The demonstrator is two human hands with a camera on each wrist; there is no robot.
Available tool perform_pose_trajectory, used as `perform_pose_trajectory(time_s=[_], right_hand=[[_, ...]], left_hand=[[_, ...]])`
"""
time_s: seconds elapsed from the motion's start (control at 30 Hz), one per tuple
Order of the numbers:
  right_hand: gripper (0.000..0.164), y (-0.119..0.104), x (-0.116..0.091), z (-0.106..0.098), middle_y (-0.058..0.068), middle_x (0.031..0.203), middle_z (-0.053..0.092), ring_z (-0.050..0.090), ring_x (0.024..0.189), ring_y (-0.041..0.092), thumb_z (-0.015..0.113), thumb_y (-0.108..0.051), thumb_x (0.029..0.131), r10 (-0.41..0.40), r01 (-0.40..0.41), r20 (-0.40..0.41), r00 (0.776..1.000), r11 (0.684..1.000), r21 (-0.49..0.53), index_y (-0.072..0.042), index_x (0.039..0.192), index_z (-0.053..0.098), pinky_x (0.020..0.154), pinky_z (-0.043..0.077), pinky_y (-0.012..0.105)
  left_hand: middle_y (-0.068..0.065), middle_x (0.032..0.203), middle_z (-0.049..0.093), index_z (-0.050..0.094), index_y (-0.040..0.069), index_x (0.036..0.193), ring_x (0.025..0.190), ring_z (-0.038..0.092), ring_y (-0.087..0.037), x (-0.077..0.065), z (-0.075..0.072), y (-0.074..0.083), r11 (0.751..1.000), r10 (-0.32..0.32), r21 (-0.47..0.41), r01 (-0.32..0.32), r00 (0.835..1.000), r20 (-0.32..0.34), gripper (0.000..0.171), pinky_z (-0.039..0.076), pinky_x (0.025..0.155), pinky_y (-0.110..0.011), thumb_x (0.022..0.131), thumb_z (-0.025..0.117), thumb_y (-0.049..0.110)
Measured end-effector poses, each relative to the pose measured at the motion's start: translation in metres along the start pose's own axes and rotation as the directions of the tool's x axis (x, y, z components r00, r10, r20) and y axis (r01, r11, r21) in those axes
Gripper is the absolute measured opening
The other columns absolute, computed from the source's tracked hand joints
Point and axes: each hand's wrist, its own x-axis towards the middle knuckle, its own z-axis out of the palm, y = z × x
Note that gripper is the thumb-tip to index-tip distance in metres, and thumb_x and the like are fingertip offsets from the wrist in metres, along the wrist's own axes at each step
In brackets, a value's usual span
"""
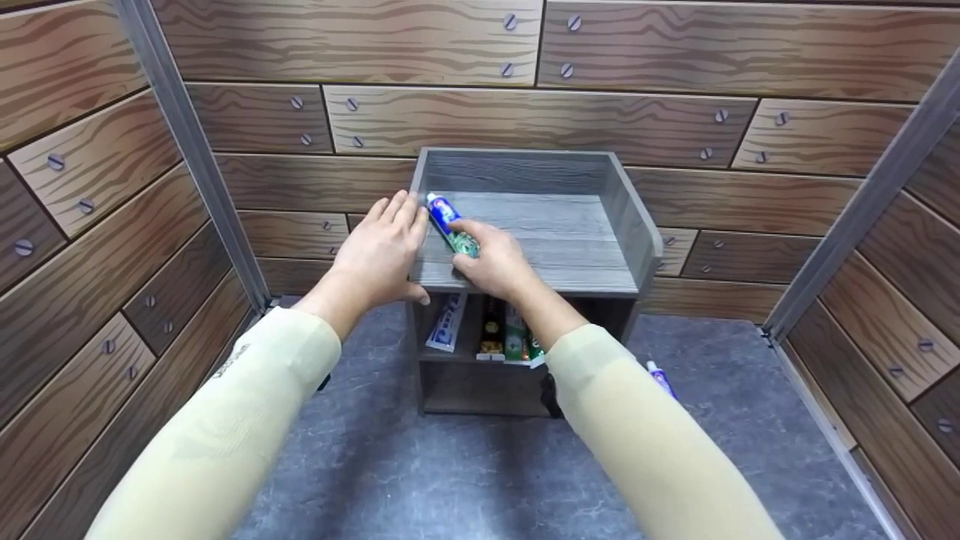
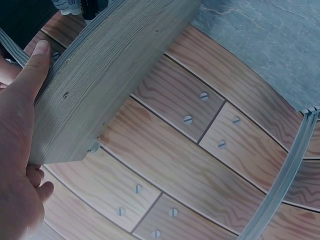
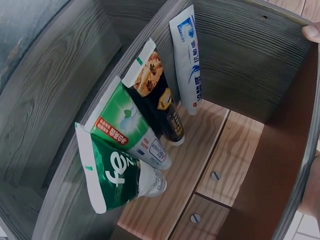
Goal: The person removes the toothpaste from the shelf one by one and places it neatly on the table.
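Note:
A blue and green toothpaste tube (image 1: 442,213) lies slanted on the top surface of a small grey wood-grain cabinet (image 1: 540,225), its white cap toward the back left. My right hand (image 1: 491,259) grips the tube's lower end between thumb and fingers. Beside it, my left hand (image 1: 386,244) rests along the cabinet's left side panel (image 2: 110,80) with fingers extended, and the thumb lies at the front corner. Below, the middle shelf holds a white and blue tube (image 3: 187,62), a black tube (image 3: 157,97), a green and white tube (image 3: 127,122) and a dark green tube (image 3: 115,170).
Another blue tube (image 1: 661,379) is on the grey floor (image 1: 390,480) to the right of the cabinet, partly behind my right sleeve. Raised side and back panels (image 1: 517,169) border the cabinet top. Wood-plank patterned walls (image 1: 480,120) with metal corner posts (image 1: 199,150) enclose the space.

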Motion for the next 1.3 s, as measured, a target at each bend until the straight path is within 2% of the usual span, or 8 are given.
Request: perform_pose_trajectory(time_s=[0.17, 0.33, 0.83, 1.1, 1.3], right_hand=[[0.057, 0.002, -0.002, -0.001, 0.012, 0.147, 0.063, 0.062, 0.120, 0.028, 0.067, -0.010, 0.090, 0.033, -0.029, -0.066, 0.997, 0.998, 0.056, -0.015, 0.147, 0.064, 0.104, 0.051, 0.041], [0.056, 0.003, -0.003, -0.001, 0.012, 0.148, 0.063, 0.061, 0.123, 0.028, 0.068, -0.009, 0.091, 0.052, -0.043, -0.099, 0.994, 0.995, 0.094, -0.014, 0.147, 0.065, 0.107, 0.051, 0.041], [0.052, 0.004, -0.007, -0.004, 0.014, 0.140, 0.066, 0.061, 0.106, 0.028, 0.066, -0.006, 0.092, 0.138, -0.085, -0.192, 0.972, 0.961, 0.263, -0.017, 0.143, 0.068, 0.090, 0.054, 0.037], [0.052, 0.006, -0.018, -0.009, 0.014, 0.138, 0.067, 0.060, 0.100, 0.027, 0.064, -0.006, 0.092, 0.139, -0.040, -0.256, 0.957, 0.933, 0.358, -0.017, 0.142, 0.070, 0.076, 0.052, 0.031], [0.048, 0.008, -0.038, -0.009, 0.013, 0.138, 0.066, 0.060, 0.094, 0.025, 0.065, -0.008, 0.096, 0.111, 0.009, -0.262, 0.959, 0.909, 0.417, -0.017, 0.142, 0.069, 0.069, 0.052, 0.029]], left_hand=[[-0.033, 0.165, 0.032, 0.035, -0.011, 0.159, 0.156, 0.028, -0.047, -0.001, 0.000, 0.001, 1.000, -0.001, 0.009, 0.001, 1.000, 0.003, 0.131, 0.024, 0.129, -0.053, 0.072, 0.085, 0.073], [-0.034, 0.165, 0.032, 0.035, -0.012, 0.158, 0.155, 0.029, -0.047, -0.001, 0.000, 0.001, 1.000, 0.001, 0.012, -0.001, 1.000, -0.002, 0.131, 0.025, 0.129, -0.053, 0.072, 0.085, 0.073], [-0.034, 0.164, 0.032, 0.037, -0.011, 0.158, 0.155, 0.030, -0.047, 0.000, 0.002, 0.001, 1.000, -0.001, 0.010, 0.001, 1.000, -0.008, 0.131, 0.027, 0.128, -0.054, 0.071, 0.086, 0.073], [-0.034, 0.166, 0.030, 0.035, -0.011, 0.159, 0.156, 0.027, -0.047, 0.000, -0.001, 0.003, 1.000, -0.001, -0.005, 0.001, 1.000, 0.002, 0.130, 0.025, 0.129, -0.052, 0.073, 0.085, 0.073], [-0.036, 0.165, 0.030, 0.036, -0.013, 0.158, 0.155, 0.028, -0.048, 0.000, 0.001, 0.001, 1.000, 0.004, 0.000, -0.004, 1.000, 0.005, 0.130, 0.026, 0.129, -0.053, 0.072, 0.085, 0.072]])
